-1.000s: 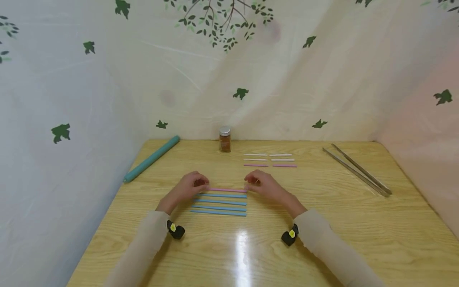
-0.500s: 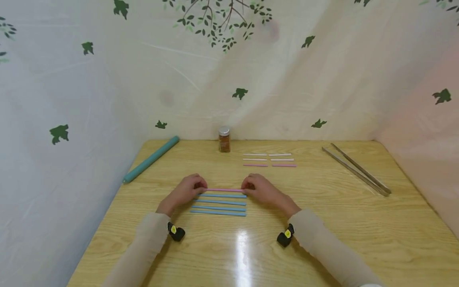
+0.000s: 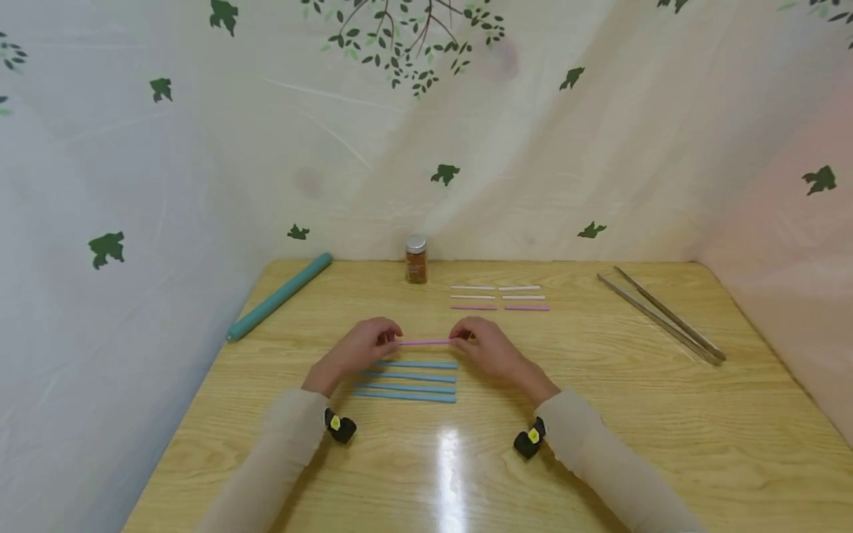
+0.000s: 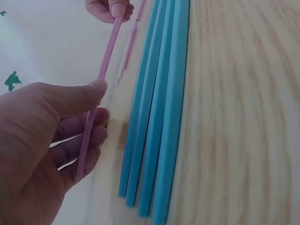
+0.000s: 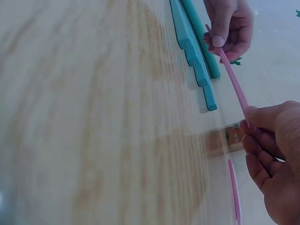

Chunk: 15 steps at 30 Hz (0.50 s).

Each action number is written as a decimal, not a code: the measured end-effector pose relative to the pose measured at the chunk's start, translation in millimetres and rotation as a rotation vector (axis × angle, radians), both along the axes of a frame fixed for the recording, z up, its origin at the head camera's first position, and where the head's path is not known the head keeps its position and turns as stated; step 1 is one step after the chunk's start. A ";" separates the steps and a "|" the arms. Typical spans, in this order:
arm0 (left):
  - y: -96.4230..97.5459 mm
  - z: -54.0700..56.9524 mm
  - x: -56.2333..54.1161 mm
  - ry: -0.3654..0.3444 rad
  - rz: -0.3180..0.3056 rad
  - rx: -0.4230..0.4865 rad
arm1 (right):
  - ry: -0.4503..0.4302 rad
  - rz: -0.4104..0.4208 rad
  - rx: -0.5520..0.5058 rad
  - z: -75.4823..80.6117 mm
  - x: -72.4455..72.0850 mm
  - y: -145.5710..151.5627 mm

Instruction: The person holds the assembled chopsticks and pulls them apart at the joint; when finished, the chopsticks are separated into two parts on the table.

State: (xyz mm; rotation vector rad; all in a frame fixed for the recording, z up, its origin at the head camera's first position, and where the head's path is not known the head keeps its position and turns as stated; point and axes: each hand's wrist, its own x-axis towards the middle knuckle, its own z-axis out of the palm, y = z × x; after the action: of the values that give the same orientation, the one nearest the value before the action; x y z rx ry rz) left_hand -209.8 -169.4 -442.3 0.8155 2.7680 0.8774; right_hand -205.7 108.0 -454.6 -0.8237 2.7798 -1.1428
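Slender pink stick [image 3: 424, 342] is being held nearly level between two bare hands, just above a glossy wood-grain tabletop [image 3: 733, 429]. With the stick as the dial's centre and the far edge at 12 o'clock, the person's left hand [image 3: 363, 344] is working at 9 o'clock, its thumb and fingertips pinching one end while the lower fingers are curling loosely behind it. At 3 o'clock the right hand [image 3: 486, 348] is pinching the opposite end between thumb and forefinger, its remaining fingers bending beneath.

Just beside the hands, at 6 o'clock, four long blue sticks [image 4: 172, 108] are lying in a near-parallel row. Near 1 o'clock, short thin sticks are resting in two columns: four white sticks [image 3: 523, 297] on the far side, two short pink sticks [image 3: 527, 308] closest to the hands.

Farther out, a small brown jar [image 3: 416, 268] with a silver lid is standing upright at 12 o'clock by the table's far edge. A long teal cylinder [image 3: 280, 296] is lying aslant between 9 and 10 o'clock, and long metal tongs [image 3: 656, 318] are lying spread at 3 o'clock, well apart from the hands. Behind everything, a pale backdrop [image 3: 373, 200] printed with green leaves is hanging.
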 end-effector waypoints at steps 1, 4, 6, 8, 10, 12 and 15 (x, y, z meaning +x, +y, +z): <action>2.7 0.3 -0.5 0.012 -0.009 -0.010 | -0.001 -0.001 0.003 0.8 -0.1 -0.1; 9.2 1.4 -1.1 0.058 -0.027 -0.012 | -0.011 -0.009 0.018 3.7 0.1 0.4; 12.9 2.8 -0.9 0.092 -0.034 -0.007 | -0.008 -0.007 0.018 6.2 0.3 0.5; 17.0 4.5 -0.3 0.116 -0.045 0.003 | -0.007 0.010 0.001 8.7 0.1 -0.6; 21.6 6.3 0.5 0.131 -0.056 0.010 | -0.002 0.042 -0.019 10.5 -0.9 -3.3; 26.5 7.9 1.2 0.137 -0.067 0.013 | 0.007 0.077 -0.026 11.2 -2.3 -7.3; 32.9 10.2 2.8 0.137 -0.073 0.015 | 0.037 0.095 0.004 11.2 -3.7 -13.3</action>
State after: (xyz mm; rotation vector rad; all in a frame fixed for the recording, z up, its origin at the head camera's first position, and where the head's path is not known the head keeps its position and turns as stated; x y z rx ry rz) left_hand -207.0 -136.4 -432.1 1.0083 2.8300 0.8610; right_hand -209.4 94.7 -443.5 -0.9744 2.7379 -1.1171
